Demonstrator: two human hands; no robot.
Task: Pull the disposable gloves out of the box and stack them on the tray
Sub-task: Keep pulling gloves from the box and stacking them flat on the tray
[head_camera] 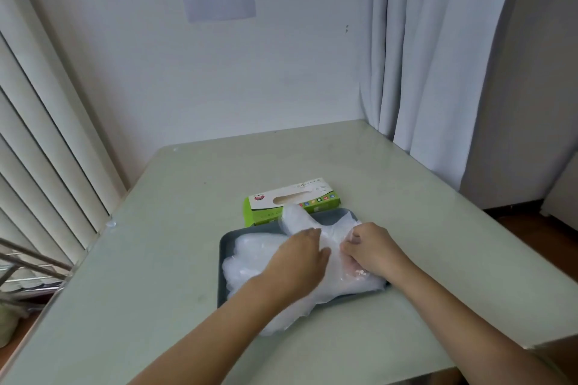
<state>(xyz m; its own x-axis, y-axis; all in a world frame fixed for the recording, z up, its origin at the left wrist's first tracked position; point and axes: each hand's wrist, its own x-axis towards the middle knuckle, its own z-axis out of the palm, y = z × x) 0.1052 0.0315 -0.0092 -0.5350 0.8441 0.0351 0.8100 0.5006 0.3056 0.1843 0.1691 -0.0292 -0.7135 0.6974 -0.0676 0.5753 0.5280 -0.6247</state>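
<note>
A green and white glove box (291, 201) lies on the table just behind a dark grey tray (224, 244). A heap of clear plastic gloves (250, 256) fills the tray and spills over its near edge. My left hand (300, 255) lies flat, pressing down on the heap near its middle. My right hand (370, 248) is on the right part of the heap with its fingers curled, pinching the thin plastic. One glove (295, 217) stretches from between my hands back toward the box's slot.
The pale green table (187, 228) stands in a corner against a white wall. Vertical blinds hang along the left side and grey curtains (438, 56) at the back right. A metal wire rack (28, 272) sits beyond the table's left edge.
</note>
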